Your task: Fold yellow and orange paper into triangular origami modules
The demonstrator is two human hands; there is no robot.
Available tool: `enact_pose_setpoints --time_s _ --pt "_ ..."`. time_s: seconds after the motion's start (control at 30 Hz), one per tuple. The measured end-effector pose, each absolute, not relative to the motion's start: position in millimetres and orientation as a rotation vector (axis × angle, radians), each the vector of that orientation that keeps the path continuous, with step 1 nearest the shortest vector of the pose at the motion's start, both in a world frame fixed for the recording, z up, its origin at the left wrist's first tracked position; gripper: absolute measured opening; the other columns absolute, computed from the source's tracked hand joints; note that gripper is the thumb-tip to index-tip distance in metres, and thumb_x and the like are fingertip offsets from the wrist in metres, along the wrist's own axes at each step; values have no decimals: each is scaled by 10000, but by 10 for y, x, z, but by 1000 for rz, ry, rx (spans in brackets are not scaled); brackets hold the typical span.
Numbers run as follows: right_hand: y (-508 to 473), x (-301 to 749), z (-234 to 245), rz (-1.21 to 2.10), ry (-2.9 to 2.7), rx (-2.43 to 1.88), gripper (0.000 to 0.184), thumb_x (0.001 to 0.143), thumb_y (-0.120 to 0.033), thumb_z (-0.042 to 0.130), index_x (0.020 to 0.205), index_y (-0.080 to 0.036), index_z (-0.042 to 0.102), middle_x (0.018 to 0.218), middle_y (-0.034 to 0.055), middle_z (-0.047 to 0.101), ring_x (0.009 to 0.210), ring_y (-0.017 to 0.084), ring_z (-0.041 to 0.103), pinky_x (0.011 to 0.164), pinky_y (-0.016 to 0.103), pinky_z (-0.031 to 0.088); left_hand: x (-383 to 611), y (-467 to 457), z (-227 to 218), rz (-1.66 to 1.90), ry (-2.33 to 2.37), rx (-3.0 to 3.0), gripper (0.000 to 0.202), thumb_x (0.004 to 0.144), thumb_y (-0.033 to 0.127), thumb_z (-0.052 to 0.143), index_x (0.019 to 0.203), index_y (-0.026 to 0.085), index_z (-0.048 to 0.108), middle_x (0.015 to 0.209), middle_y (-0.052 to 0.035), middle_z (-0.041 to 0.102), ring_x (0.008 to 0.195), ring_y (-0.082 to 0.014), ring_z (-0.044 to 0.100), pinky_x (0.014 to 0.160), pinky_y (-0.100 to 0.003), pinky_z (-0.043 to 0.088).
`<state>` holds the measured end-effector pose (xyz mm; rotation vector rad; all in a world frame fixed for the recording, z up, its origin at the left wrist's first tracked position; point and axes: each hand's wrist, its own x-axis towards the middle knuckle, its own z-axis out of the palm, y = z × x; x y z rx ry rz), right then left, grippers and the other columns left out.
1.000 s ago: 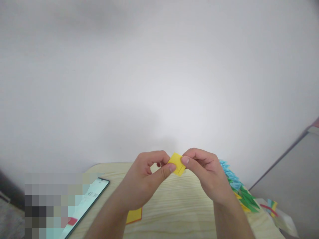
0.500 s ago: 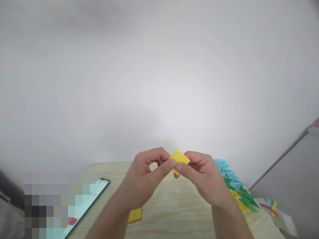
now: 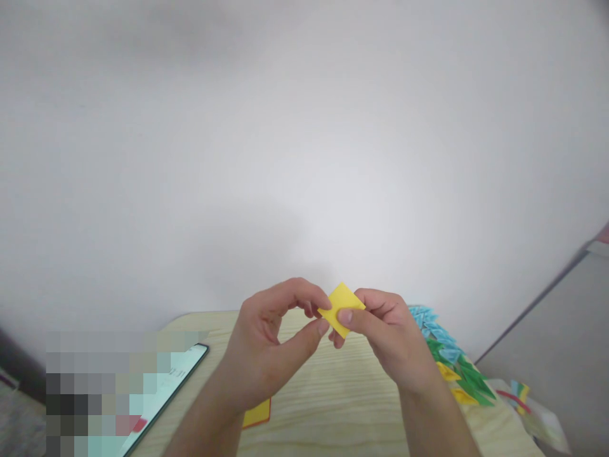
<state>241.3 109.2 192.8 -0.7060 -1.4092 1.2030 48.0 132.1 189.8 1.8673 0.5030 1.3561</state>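
Note:
A small folded square of yellow paper [image 3: 342,297] is held up above the table, one corner pointing away from me. My right hand [image 3: 397,333] pinches it, thumb on its face and fingers behind. At its left corner is my left hand [image 3: 264,346], with the index fingertip touching the paper and the thumb tip just below, apart from the index finger. Partly hidden behind my left wrist, a yellow piece with a red edge [image 3: 257,414] lies on the table.
The wood-grain table [image 3: 333,400] stands against a white wall [image 3: 304,139]. A phone [image 3: 164,387] lies at the left, partly blurred out. Along the right edge are folded blue paper pieces [image 3: 435,333], green ones [image 3: 473,381] and yellow ones [image 3: 448,372]. A plastic bag [image 3: 542,419] sits beyond that edge.
My left thumb has come off the paper's face, and the left hand has shifted slightly left, its fingers wider apart. More of the yellow square shows, still in my right hand's pinch.

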Motion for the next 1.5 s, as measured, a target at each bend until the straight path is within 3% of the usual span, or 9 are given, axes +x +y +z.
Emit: enact_pose_setpoints --time_s 0.3,0.57,0.67,0.83,1.07,1.3,1.5 --pt "1059 2425 1985 1231 -1451 -735 214 925 -333 772 802 -158 790 738 34 746 710 149 649 716 287 509 472 1330 1932 1354 452 1810 69 953 163 696 942 230 698 878 -27 701 845 -178 613 821 -355 474" --pt "1096 2442 1937 1268 -1431 -684 209 933 -337 768 818 -163 770 750 40 750 714 163 669 721 305 535 450 1329 1906 1358 441 1770 138 909 165 762 1000 239 689 921 -18 712 885 -174 640 857 -349 464" --pt "1108 2465 1917 1253 -1377 -655 162 912 -322 793 1011 -198 761 827 29 767 705 162 694 707 303 556 432 1347 1873 1398 473 1741 125 895 164 776 971 235 707 923 -27 694 910 -182 618 851 -343 473" --pt "1094 2497 1915 1246 -1356 -560 414 892 -231 796 1280 -288 667 911 11 776 765 189 731 770 349 572 412 1368 1860 1409 483 1689 80 907 170 766 938 229 722 896 -25 702 866 -168 626 809 -317 488" --pt "1049 2472 1955 1167 -1407 -622 110 891 -190 795 991 -235 780 798 19 772 761 157 694 710 270 529 426 1358 1895 1407 453 1663 161 844 166 823 953 219 717 910 -35 694 897 -185 622 830 -326 496" --pt "1028 2456 1938 1093 -1390 -691 66 893 -236 813 955 -246 791 734 -4 705 699 139 624 637 252 466 471 1339 1887 1373 424 1693 215 891 156 778 1070 259 717 986 -34 704 947 -191 634 888 -348 499" --pt "1006 2433 1956 981 -1433 -729 121 893 -239 816 1013 -260 813 934 45 787 835 185 692 762 310 545 472 1340 1894 1385 437 1748 157 899 156 771 1013 257 731 943 -26 692 923 -181 615 861 -337 483"
